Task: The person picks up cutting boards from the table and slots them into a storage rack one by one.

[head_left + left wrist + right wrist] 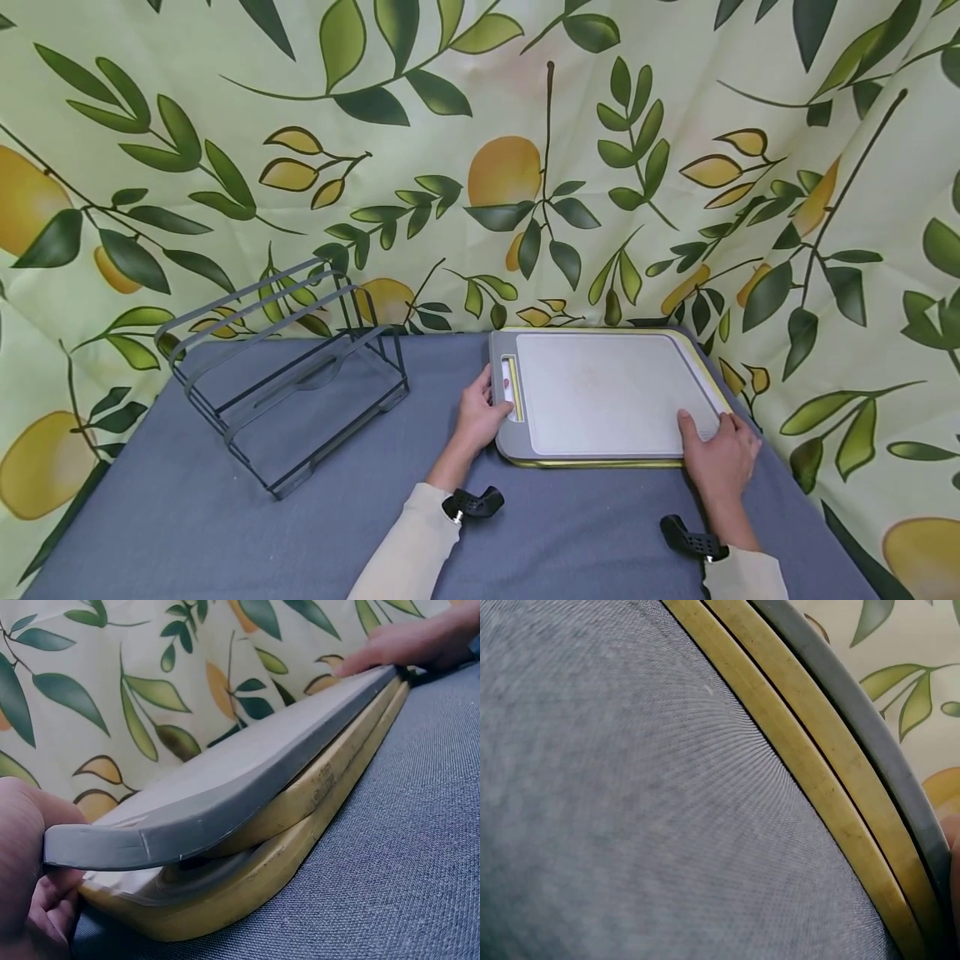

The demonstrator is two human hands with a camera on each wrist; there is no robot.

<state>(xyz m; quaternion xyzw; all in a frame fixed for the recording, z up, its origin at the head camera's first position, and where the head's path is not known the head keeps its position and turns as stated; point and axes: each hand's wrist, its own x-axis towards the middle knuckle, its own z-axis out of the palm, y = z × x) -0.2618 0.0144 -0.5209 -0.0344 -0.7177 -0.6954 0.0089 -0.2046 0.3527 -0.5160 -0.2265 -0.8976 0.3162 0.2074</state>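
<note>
A grey-rimmed cutting board [607,392] with a pale face lies uppermost on a stack at the right of the table. Beneath it are two yellow-edged cutting boards [217,919]; their rims also run side by side in the right wrist view. My left hand [480,412] grips the grey board at its handle-slot end, thumb on top. In the left wrist view that end is raised, with a gap over the yellow boards. My right hand [720,458] holds the grey board's near right corner, thumb on the face and fingers over the side edge.
A dark wire rack [300,383] with several upright loops stands at the left of the table. Blue-grey cloth [570,533] covers the tabletop. A leaf-and-fruit patterned curtain [420,150] hangs right behind the table and along its right side, close to the boards.
</note>
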